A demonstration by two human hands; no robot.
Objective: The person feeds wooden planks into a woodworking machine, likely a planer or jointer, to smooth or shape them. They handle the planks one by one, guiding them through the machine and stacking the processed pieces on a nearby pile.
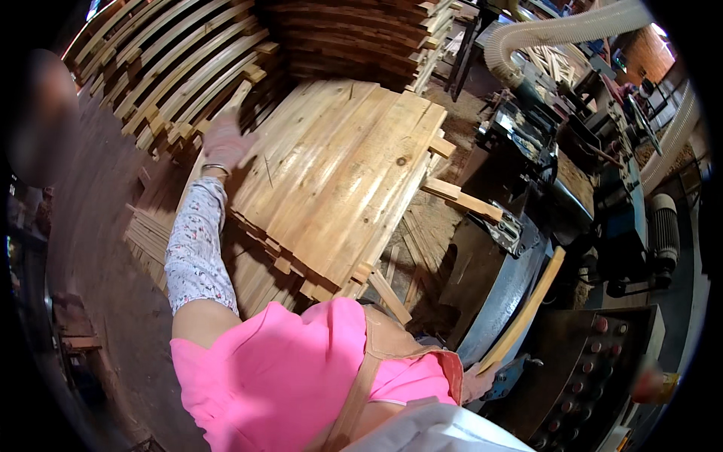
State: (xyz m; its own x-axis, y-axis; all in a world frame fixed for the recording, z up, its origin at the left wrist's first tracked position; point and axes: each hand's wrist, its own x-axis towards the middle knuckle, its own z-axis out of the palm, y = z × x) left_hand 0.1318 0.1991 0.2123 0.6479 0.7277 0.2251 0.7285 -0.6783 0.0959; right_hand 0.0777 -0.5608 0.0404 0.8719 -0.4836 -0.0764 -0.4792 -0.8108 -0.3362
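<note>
While the right hand (478, 383) is down low by the machine (493, 290), it's got the bottom end of a strip (533, 305) of pale wood, which sticks up and away over the metal bed. Strip's long and narrow, yellowish-tan, clean looking along its face. It looks a bit bowed, but the lens bends everything near the rim, so I can't tell if that's real.

Texture-wise, the pile (331, 181) in the middle is the looker: flat boards laid edge to edge, honey coloured, glossy where the light hits, with grain lines and a few dark knots. Its near edge is ragged, with board ends poking out unevenly. Behind it are rough stacks (181, 71) of lumber in layers, plus sawdust and offcuts on the floor (425, 248). The machine is bare metal and blue paint, and a pale ribbed hose (572, 34) curves over the far end.

As for grip, the right one is closed on the strip's end, though the apron (454, 369) hides some of the hand. The left hand (227, 142) is stretched out between the pile's left edge and the stacks, right over a slim upright-looking board. It's blurred, so I can't tell if the fingers are gripping that or just passing across it.
</note>
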